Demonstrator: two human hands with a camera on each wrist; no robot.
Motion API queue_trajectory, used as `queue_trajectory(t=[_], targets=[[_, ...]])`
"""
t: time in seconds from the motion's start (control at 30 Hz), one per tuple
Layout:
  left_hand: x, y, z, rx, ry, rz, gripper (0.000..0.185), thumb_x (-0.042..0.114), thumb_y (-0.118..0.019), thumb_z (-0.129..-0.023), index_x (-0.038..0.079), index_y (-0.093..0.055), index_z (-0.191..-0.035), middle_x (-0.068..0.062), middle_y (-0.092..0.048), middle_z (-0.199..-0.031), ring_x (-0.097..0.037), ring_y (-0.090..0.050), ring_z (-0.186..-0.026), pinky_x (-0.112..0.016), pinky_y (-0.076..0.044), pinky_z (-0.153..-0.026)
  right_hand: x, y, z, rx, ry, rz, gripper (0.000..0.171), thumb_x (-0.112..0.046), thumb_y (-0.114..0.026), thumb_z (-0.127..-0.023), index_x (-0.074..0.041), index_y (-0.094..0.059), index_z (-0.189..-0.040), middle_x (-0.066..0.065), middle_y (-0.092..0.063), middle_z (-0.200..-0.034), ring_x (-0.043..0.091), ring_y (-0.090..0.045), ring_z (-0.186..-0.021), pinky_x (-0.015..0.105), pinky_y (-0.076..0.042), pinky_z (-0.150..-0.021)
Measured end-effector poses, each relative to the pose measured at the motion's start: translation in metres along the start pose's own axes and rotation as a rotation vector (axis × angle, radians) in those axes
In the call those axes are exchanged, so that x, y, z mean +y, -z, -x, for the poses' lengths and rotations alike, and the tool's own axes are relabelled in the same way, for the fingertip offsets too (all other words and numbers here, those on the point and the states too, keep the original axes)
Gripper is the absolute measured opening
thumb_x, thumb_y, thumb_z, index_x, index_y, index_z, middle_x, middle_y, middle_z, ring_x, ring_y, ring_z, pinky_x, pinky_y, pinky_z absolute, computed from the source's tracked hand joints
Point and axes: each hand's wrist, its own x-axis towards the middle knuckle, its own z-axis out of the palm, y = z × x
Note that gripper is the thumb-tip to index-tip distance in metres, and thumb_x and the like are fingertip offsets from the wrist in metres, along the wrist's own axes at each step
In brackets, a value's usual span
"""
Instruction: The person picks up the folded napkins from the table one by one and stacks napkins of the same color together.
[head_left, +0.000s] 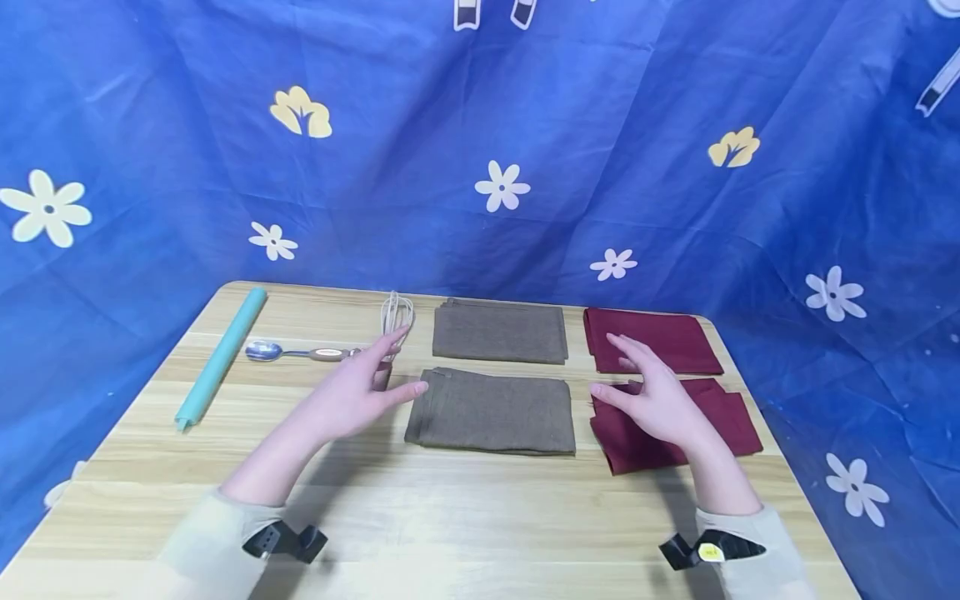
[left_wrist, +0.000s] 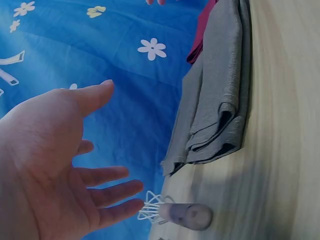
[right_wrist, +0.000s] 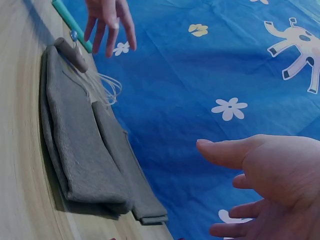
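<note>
My left hand [head_left: 360, 396] hovers with spread fingers over the table, between the whisk [head_left: 396, 312] and the near folded grey cloth [head_left: 495, 412]. Nothing is in its grasp; the palm shows bare in the left wrist view. Above the near folded dark red cloth [head_left: 630, 433] hangs my right hand [head_left: 656, 396], fingers apart and holding nothing. Behind that cloth lies another dark red cloth [head_left: 660, 337], folded flat. A second folded grey cloth [head_left: 498, 332] lies behind the near grey one. Part of the whisk's handle [left_wrist: 187, 215] is hidden by my left hand in the head view.
A spoon [head_left: 265, 351] with a grey-brown handle lies left of the whisk. Farther left, a rolled teal mat [head_left: 221, 358] lies slantwise along the edge of the wooden table [head_left: 450, 533]. A blue flower-print curtain [head_left: 420, 167] hangs behind and beside the table.
</note>
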Motion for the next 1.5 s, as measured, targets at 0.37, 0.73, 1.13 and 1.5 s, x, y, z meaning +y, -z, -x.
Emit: queue_trajectory(t=[0.37, 0.73, 1.13, 1.5], targets=[[-0.006, -0.018, -0.001, -0.046, 0.078, 0.216, 0.082, 0.043, -0.076, -0.099, 0.009, -0.037, -0.163, -0.030, -0.049, -0.153, -0.048, -0.060, -0.129, -0.062, -0.046, -0.108, 0.012, -0.014, -0.003, -0.073, -0.051, -0.212, 0.074, -0.014, -0.082, -0.095, -0.002, -0.044, -0.158, 0.025, -0.049, -0.155, 0.049, -0.060, -0.128, 0.049, -0.057, -0.098], [-0.006, -0.039, -0.002, -0.049, 0.114, 0.184, 0.070, 0.024, -0.075, -0.100, -0.001, -0.042, -0.157, -0.030, -0.053, -0.148, -0.048, -0.057, -0.132, -0.064, -0.038, -0.115, 0.021, -0.032, -0.003, -0.112, -0.150, -0.316, 0.072, -0.013, -0.080, -0.096, -0.001, -0.045, -0.157, 0.025, -0.045, -0.159, 0.047, -0.059, -0.131, 0.034, -0.060, -0.091], [-0.008, -0.049, -0.007, -0.031, 0.205, 0.252, 0.063, 0.010, -0.076, -0.097, -0.009, -0.046, -0.149, -0.029, -0.061, -0.133, -0.044, -0.063, -0.122, -0.057, -0.048, -0.109, 0.026, -0.051, -0.003, -0.145, -0.190, -0.314, 0.068, -0.013, -0.081, -0.096, 0.006, -0.049, -0.152, 0.027, -0.054, -0.150, 0.036, -0.067, -0.122, 0.033, -0.060, -0.090], [-0.002, -0.062, -0.018, 0.023, 0.327, 0.295, 0.073, 0.001, -0.090, -0.080, -0.016, -0.051, -0.139, -0.019, -0.052, -0.123, -0.032, -0.062, -0.107, -0.045, -0.054, -0.100, 0.034, -0.070, -0.003, -0.141, -0.203, -0.307, 0.064, -0.005, -0.081, -0.093, 0.008, -0.051, -0.148, 0.023, -0.062, -0.131, 0.032, -0.066, -0.111, 0.034, -0.058, -0.088]])
